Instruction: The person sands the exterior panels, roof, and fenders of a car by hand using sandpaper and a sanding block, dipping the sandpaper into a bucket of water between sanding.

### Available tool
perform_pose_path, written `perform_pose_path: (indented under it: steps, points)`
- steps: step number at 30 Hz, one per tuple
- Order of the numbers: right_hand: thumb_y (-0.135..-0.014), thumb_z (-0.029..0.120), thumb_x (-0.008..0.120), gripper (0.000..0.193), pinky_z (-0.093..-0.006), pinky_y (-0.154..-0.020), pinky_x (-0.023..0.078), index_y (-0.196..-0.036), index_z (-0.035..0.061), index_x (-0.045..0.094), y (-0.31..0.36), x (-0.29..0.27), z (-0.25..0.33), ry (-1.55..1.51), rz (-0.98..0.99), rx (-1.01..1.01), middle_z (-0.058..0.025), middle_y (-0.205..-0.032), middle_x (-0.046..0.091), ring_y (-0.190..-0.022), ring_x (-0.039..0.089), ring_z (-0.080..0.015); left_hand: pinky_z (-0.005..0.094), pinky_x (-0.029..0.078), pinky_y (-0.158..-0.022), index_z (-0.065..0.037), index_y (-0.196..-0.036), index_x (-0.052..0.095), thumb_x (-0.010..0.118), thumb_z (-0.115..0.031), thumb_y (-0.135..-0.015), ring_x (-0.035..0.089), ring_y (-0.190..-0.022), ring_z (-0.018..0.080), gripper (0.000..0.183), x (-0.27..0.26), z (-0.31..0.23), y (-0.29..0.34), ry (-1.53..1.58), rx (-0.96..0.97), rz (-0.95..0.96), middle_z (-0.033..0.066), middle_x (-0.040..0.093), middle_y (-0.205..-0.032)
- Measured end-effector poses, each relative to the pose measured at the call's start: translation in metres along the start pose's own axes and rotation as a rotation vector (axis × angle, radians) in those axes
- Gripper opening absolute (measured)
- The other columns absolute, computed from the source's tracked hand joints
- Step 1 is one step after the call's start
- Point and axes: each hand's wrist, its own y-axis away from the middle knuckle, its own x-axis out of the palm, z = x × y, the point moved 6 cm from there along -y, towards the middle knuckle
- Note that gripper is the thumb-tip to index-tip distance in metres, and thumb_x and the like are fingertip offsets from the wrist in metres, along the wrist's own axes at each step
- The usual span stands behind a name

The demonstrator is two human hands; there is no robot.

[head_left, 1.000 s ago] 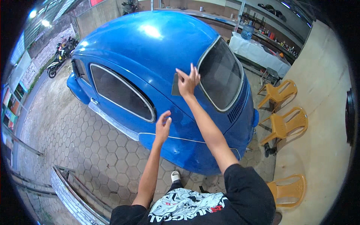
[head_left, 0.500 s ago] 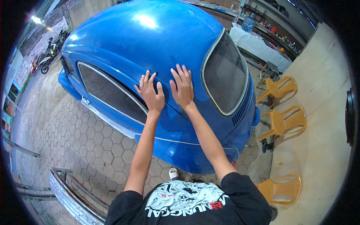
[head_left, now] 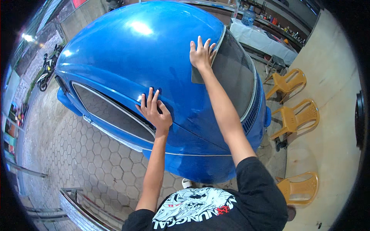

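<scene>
A rounded blue car [head_left: 115, 50] fills the middle of the view, its paint glossy with light reflections. My left hand [head_left: 156, 111] lies on the bodywork just above the side window [head_left: 111, 111], fingers spread and nothing visible in it. Farther up, my right hand [head_left: 202, 54] rests by the upper left edge of the rear window [head_left: 235, 69], its fingers stretched out and apart. A flat grey-green piece with a straight edge [head_left: 197, 77] shows below the right palm; I cannot tell whether the hand presses on it. My right forearm hides part of the window frame.
Orange plastic chairs [head_left: 296, 117] stand along the pale wall on the right. Behind the car is a table with a white cloth [head_left: 262, 40] and a blue water jug [head_left: 248, 17]. A metal-edged bench [head_left: 81, 211] is at lower left, and a motorbike [head_left: 47, 71] is far left.
My right hand has moved up and right, toward the rear window's upper edge, and the grey-green piece now shows below it. My left hand stays above the side window.
</scene>
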Motion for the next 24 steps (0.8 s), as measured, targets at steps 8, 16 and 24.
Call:
perform_pose_path:
  steps: [8,16,24]
  points:
    - [-0.107,0.051,0.03,0.073,-0.0497,-0.125,0.013,-0.156,-0.0027,0.028,0.083,0.007,0.003,0.025,0.08,-0.257,-0.0232,-0.164,0.023,-0.153,0.017,-0.0401,0.0614,0.007,-0.121,-0.019,-0.121,0.072,0.049,-0.013,-0.091,0.041,-0.143,0.0346,0.039,0.0,0.01,-0.007,-0.011,0.019,-0.007,0.0006,0.061,-0.143]
    - [-0.106,0.043,0.039,0.068,-0.0529,-0.124,0.013,-0.159,0.0039,0.024,0.221,-0.015,0.0,0.126,0.113,-0.4,-0.018,-0.167,0.017,-0.155,0.012,-0.0384,0.0562,0.006,-0.122,-0.019,-0.116,0.075,0.049,-0.011,-0.089,0.043,-0.141,0.033,0.038,-0.006,0.007,-0.003,-0.001,-0.01,-0.036,0.0016,0.063,-0.141]
    - [-0.106,0.053,0.027,0.073,-0.0507,-0.125,0.006,-0.158,0.0015,0.025,0.041,-0.012,-0.009,0.005,0.043,-0.124,-0.0277,-0.165,0.013,-0.154,0.008,-0.0431,0.0576,0.008,-0.122,-0.017,-0.122,0.072,0.048,-0.009,-0.09,0.039,-0.143,0.0333,0.04,-0.003,-0.005,-0.001,0.007,0.009,0.012,0.0019,0.061,-0.143]
